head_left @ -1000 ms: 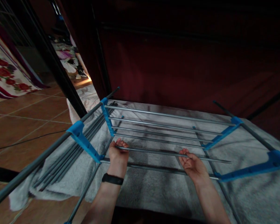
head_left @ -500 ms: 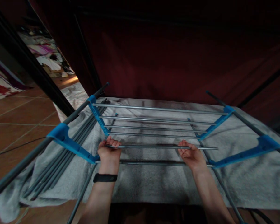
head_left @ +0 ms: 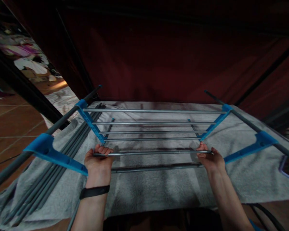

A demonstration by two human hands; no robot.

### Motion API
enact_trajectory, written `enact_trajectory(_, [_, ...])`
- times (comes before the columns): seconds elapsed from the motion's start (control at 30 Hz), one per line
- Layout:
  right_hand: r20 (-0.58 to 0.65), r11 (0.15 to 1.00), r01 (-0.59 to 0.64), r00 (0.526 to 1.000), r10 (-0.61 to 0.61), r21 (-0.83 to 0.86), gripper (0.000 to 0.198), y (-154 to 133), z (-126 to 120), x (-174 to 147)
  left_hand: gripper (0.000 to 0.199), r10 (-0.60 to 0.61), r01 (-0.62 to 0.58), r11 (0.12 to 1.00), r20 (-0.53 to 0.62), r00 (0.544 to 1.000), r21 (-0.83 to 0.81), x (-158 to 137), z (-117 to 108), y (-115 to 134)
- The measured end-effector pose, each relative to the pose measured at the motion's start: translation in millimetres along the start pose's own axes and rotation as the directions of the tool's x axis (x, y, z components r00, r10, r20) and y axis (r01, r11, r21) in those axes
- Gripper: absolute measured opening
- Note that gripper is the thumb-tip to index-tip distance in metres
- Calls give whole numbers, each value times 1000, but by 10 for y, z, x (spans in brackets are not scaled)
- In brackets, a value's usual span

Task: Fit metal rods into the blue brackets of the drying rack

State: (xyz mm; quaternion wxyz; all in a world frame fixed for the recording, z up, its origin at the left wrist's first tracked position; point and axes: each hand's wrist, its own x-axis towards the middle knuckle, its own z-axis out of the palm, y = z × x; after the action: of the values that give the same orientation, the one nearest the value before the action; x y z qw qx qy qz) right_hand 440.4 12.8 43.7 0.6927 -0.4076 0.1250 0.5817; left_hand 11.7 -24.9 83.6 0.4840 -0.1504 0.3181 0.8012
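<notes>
A loose grey metal rod [head_left: 154, 152] lies level across a drying rack. My left hand [head_left: 98, 162] grips its left end, with a black band on the wrist. My right hand [head_left: 210, 159] closes around its right end. The rod sits between the blue plastic brackets [head_left: 90, 121] on the left and the blue brackets [head_left: 214, 124] on the right. Several fitted rods [head_left: 149, 123] run parallel just beyond it. Another rod [head_left: 156, 167] lies just nearer to me, below my hands.
A grey towel [head_left: 156, 189] is spread under the rack. Spare grey rods [head_left: 62, 160] lie bundled on the towel at the left. Dark red fabric [head_left: 159, 64] fills the back. Tiled floor [head_left: 12, 128] and a pile of clothes [head_left: 26, 61] are at the left.
My view has shifted so the rack sits more centred. My right hand slid outward to the rod's right end, and my left hand moved left with the rod.
</notes>
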Motion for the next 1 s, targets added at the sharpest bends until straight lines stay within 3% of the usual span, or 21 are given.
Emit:
enact_trajectory(0.23, [20, 990, 138, 990, -139, 31, 43, -16, -51, 56, 30, 11, -12, 1000, 11, 1000, 28, 34, -27, 65])
enact_trajectory(0.6, [250, 973, 49, 962, -107, 226, 47, 88, -58, 69, 49, 58, -53, 997, -90, 994, 47, -10, 75, 47])
enact_trajectory(0.83, [300, 954, 2, 949, -96, 300, 37, 108, -29, -13, 48, 58, -56, 998, -47, 997, 30, 57, 34, 79])
enact_trajectory(1.0, [266, 972, 54, 957, -116, 230, 36, 127, 5, -59, 43, 91, -90, 996, -23, 996, 25, 12, 49, 55])
